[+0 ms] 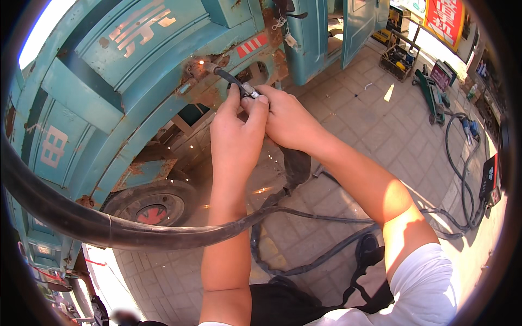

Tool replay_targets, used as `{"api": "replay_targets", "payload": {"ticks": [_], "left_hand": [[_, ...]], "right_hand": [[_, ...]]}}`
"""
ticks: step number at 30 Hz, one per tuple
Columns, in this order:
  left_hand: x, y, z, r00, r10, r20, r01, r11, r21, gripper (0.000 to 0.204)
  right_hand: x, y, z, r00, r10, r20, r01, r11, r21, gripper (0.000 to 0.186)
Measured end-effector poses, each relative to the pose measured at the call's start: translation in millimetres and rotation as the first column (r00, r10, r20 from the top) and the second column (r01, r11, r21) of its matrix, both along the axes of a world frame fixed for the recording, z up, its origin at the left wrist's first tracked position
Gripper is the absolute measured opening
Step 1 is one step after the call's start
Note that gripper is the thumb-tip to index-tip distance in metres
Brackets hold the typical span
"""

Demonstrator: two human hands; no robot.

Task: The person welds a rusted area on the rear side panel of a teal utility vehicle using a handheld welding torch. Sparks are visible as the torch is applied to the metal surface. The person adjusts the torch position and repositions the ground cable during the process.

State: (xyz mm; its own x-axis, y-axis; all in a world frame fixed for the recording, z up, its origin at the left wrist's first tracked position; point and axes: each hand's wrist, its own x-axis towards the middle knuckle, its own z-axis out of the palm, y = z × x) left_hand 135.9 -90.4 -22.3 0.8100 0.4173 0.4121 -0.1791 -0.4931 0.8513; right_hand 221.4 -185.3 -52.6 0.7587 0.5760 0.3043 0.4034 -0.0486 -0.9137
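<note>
A welding torch with a dark bent neck is held in both my hands. My left hand is closed, its thumb and fingers pinching the torch near a silver fitting. From the right, my right hand wraps round the same part; its fingers are partly hidden. At the torch's tip an orange-white glow meets a rusty patch on the teal vehicle body. Bright sparks fall below it. A dark sleeved hose hangs beneath my hands toward the paving.
A thick black cable arcs across the front left. Another cable loops over the paving to a black-and-red box at right. Beyond lie a green floor jack and a tool tray. A wheel lies under the vehicle.
</note>
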Motion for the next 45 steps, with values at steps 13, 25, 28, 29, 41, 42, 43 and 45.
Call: {"api": "replay_targets", "payload": {"ticks": [13, 25, 28, 29, 41, 42, 43, 45], "left_hand": [[2.4, -0.5, -1.9, 0.999, 0.01, 0.048, -0.01, 1.0, 0.001, 0.068], [2.7, -0.3, -2.1, 1.0, 0.005, 0.003, -0.005, 1.0, -0.022, 0.069], [0.9, -2.4, 1.1, 0.999, -0.017, -0.038, 0.016, 0.999, -0.031, 0.07], [0.9, -2.6, 1.3, 0.998, -0.026, -0.051, 0.024, 0.999, -0.038, 0.07], [2.0, -2.2, -0.8, 0.999, -0.007, 0.033, 0.007, 1.0, -0.005, 0.067], [2.2, -1.9, -1.3, 1.0, -0.003, 0.031, 0.003, 1.0, -0.001, 0.067], [2.4, -1.8, -1.7, 1.0, 0.0, 0.029, 0.0, 1.0, 0.003, 0.067], [2.0, -1.5, -1.2, 1.0, -0.002, 0.018, 0.002, 1.0, -0.014, 0.067]], "right_hand": [[-1.7, -0.1, 5.0, 1.0, -0.003, 0.025, 0.003, 1.0, -0.008, 0.04], [-0.8, -1.1, 2.2, 1.0, -0.004, 0.026, 0.003, 1.0, 0.009, 0.041], [-0.3, -3.8, 2.0, 1.0, -0.012, -0.011, 0.012, 0.999, -0.033, 0.041], [-0.1, -4.5, 1.8, 1.0, -0.015, -0.025, 0.014, 0.999, -0.046, 0.04], [-1.4, -2.2, 2.8, 1.0, -0.001, 0.02, 0.001, 1.0, -0.001, 0.039], [-1.3, -2.1, 2.9, 1.0, -0.003, 0.021, 0.003, 1.0, -0.008, 0.039], [-0.9, -2.0, 3.1, 1.0, -0.004, 0.022, 0.005, 1.0, -0.014, 0.039], [-1.1, -1.3, 3.5, 0.999, -0.008, 0.031, 0.008, 1.0, -0.017, 0.038]]}}
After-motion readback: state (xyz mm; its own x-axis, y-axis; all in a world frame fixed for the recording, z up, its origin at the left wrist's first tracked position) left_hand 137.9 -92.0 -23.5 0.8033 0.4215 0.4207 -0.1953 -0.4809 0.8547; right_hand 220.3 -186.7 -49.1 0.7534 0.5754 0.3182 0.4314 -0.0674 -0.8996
